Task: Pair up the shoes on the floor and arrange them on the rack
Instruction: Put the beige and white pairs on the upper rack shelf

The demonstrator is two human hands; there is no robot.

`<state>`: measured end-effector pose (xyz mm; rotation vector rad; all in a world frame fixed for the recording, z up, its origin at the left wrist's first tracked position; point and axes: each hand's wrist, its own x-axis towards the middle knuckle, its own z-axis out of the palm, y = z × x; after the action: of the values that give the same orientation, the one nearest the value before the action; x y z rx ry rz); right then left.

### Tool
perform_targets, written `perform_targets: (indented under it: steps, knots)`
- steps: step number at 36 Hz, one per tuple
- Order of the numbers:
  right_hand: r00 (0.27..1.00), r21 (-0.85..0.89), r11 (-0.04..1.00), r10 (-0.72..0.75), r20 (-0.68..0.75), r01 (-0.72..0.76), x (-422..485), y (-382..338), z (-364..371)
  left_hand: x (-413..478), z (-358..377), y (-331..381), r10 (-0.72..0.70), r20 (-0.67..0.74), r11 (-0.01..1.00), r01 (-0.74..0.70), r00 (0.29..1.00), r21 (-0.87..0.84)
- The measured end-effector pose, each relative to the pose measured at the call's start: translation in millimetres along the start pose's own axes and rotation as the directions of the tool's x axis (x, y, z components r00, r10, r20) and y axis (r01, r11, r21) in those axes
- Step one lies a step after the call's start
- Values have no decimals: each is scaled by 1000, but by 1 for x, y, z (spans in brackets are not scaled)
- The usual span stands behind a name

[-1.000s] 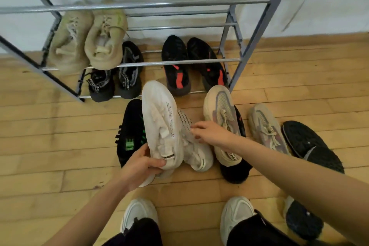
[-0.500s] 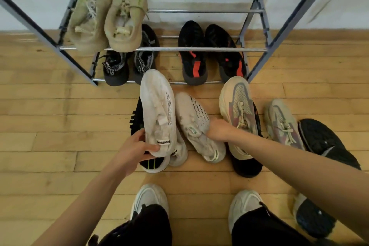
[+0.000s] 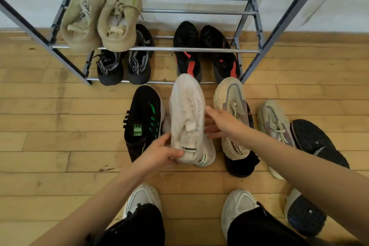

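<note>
White shoes (image 3: pixel 186 114), stacked as a pair between both hands, long axis running from the person toward the rack (image 3: pixel 155 48) just ahead; left hand (image 3: pixel 159 153) grips the heel, right hand (image 3: pixel 221 123) presses the side, fingers spread.
</note>
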<state>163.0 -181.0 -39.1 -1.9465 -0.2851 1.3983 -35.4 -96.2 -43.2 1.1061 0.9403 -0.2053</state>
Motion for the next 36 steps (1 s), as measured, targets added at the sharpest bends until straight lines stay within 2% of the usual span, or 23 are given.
perform_targets:
  steps: [2,3,4,5,6,7,8,9,10,11,13,14,15,16,18,21,26,30,34,36]
  knots:
    - [994,13,1000,-26,104,25,-4,4,-4,4,16,0,25,40,999,-26,999,28]
    - [993,-35,998,-52,102,56,-4,8,-5,5,21,2,59,70,993,-66,996,101]
    - [995,-78,995,-65,71,70,-4,12,-4,6,21,3,103,90,962,-123,991,244]
    - [997,-92,993,-73,35,76,-3,15,-3,7,19,2,161,72,882,-176,984,437]
    - [996,-88,993,-84,7,84,-1,17,-2,8,13,-1,248,1,750,-193,969,633]
    - [995,-99,990,-98,-17,96,1,18,-1,8,5,-4,371,-104,605,-155,923,781]
    - [993,-141,984,-111,-32,105,2,19,0,8,-5,-7,498,-205,504,-89,843,859]
    - [992,-183,977,-119,-34,111,4,20,0,10,-16,-8,572,-298,482,-19,764,876]
    - [992,-213,971,-119,-35,109,6,21,1,11,-28,-11,575,-394,521,50,717,852]
    - [992,-228,968,-118,-40,106,8,22,1,14,-41,-13,499,-500,602,132,708,788]
    - [990,-263,958,-132,-56,113,10,23,3,18,-65,-12,184,-637,844,212,749,493]
    - [987,-290,949,-146,-62,123,10,24,5,19,-75,-11,29,-620,943,183,784,276]
    - [984,-309,941,-169,-65,141,11,25,8,18,-81,-10,-88,-568,983,162,818,81]
    - [980,-321,934,-189,-64,160,10,26,10,18,-86,-11,-133,-525,988,151,841,-8]
    - [973,-337,921,-226,-49,196,9,29,16,17,-92,-15,-56,-519,991,109,853,72]
    - [969,-357,909,-245,-41,214,10,29,22,14,-97,-17,89,-570,985,14,817,173]
    - [969,-345,913,-244,-36,217,17,25,25,3,-126,-27,140,-667,989,-78,732,123]
    - [970,-359,910,-238,-40,208,22,23,31,-4,-159,-37,184,-717,970,-6,672,242]
    - [968,-368,906,-244,-49,210,27,21,36,-1,-167,-54,174,-707,911,161,685,380]
    - [967,-366,906,-248,-53,212,29,21,37,0,-166,-58,167,-697,896,188,697,403]
